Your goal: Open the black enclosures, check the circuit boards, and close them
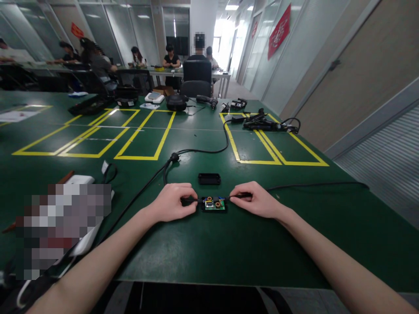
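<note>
Between my hands lies a small green circuit board (214, 204) with copper coils, set in a black open case. Thin coloured wires show at both of its ends. My left hand (175, 201) is closed on the black cable at the board's left end, thumb and fingertips pinching it. At the right end, my right hand (255, 199) pinches the other black cable (304, 186), which runs off to the right along the table. Just beyond the board rests a separate black plastic cover (209, 179), touched by neither hand.
A black cord with a plug (174, 157) crosses the green table (183, 253) on the left. Yellow tape frames (137, 158) mark the far half. Tangled black cables (262, 122) lie at the back right, a black case (90, 104) at the back left. People sit at tables beyond.
</note>
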Demonstrator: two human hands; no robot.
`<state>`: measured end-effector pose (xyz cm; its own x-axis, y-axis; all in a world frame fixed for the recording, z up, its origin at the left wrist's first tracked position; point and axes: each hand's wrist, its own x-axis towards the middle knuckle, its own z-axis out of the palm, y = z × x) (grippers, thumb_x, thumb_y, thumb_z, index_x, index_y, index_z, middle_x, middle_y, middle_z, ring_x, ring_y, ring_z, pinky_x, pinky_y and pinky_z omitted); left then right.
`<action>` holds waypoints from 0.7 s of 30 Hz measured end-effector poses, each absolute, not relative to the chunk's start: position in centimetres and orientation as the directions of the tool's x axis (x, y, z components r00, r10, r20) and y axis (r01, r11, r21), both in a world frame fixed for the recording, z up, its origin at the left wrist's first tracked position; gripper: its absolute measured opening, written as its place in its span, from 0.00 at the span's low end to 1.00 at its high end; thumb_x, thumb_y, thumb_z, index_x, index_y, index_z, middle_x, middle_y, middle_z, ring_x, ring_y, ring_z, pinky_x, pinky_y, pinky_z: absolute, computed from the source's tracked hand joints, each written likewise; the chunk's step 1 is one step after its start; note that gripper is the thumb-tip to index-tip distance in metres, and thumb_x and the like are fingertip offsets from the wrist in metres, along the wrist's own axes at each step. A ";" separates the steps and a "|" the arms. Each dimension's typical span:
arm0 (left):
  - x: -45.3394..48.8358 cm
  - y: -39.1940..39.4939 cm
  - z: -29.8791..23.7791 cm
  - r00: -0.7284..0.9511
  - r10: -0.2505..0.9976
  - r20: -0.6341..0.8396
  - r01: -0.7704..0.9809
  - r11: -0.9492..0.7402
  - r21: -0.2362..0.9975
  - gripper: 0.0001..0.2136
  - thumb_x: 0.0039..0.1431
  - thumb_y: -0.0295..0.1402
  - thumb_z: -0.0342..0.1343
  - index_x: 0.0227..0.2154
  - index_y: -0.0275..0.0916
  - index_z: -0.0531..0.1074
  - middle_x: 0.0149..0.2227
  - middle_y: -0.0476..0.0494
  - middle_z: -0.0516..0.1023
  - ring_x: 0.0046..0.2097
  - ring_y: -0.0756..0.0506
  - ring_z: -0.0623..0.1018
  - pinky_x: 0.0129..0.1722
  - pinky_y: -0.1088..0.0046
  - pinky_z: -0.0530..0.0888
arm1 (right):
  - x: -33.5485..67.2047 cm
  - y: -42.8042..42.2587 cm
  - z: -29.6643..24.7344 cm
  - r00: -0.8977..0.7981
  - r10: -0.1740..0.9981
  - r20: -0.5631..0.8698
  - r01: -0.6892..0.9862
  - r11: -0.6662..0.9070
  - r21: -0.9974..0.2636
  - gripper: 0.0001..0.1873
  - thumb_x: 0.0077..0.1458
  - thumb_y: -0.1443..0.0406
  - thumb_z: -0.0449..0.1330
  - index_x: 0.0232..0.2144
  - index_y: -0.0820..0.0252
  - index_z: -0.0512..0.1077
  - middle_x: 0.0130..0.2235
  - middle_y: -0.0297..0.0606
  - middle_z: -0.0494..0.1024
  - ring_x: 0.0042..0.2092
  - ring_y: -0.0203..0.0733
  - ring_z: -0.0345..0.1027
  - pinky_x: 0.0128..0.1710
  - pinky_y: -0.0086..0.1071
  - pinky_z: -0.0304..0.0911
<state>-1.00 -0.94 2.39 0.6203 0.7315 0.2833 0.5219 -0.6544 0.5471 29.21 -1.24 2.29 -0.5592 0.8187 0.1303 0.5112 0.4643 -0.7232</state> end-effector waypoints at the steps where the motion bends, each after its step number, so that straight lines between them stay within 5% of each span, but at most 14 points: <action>1: -1.0 -0.9 2.3 0.613 0.735 0.291 0.535 -0.656 0.531 0.08 0.58 0.33 0.56 0.31 0.38 0.79 0.27 0.50 0.75 0.27 0.51 0.73 0.29 0.76 0.65 | 29.2 -1.2 2.2 -0.555 0.819 0.145 0.515 0.476 -0.713 0.15 0.63 0.57 0.59 0.31 0.62 0.80 0.27 0.36 0.77 0.24 0.34 0.63 0.25 0.28 0.56; 8: -1.0 -0.9 2.2 0.607 0.734 0.305 0.564 -0.668 0.486 0.07 0.59 0.33 0.57 0.31 0.39 0.79 0.27 0.51 0.74 0.27 0.51 0.73 0.29 0.76 0.64 | 29.3 -1.2 1.7 -0.557 0.814 0.165 0.539 0.506 -0.674 0.14 0.62 0.59 0.59 0.34 0.62 0.80 0.27 0.37 0.76 0.24 0.33 0.63 0.25 0.28 0.56; 15: -0.9 -1.1 1.9 0.620 0.738 0.267 0.561 -0.655 0.507 0.05 0.58 0.31 0.57 0.30 0.39 0.77 0.27 0.51 0.73 0.26 0.52 0.71 0.28 0.76 0.64 | 29.2 -1.3 1.6 -0.568 0.818 0.093 0.567 0.470 -0.677 0.09 0.61 0.60 0.59 0.35 0.60 0.75 0.23 0.29 0.65 0.23 0.32 0.55 0.25 0.27 0.53; 21: -0.7 -1.2 2.1 0.617 0.746 0.249 0.558 -0.638 0.530 0.05 0.58 0.31 0.55 0.31 0.39 0.76 0.29 0.50 0.73 0.27 0.51 0.71 0.28 0.76 0.65 | 29.0 -1.4 1.9 -0.598 0.798 0.074 0.553 0.478 -0.683 0.07 0.60 0.63 0.58 0.31 0.60 0.73 0.28 0.34 0.73 0.27 0.33 0.60 0.27 0.27 0.56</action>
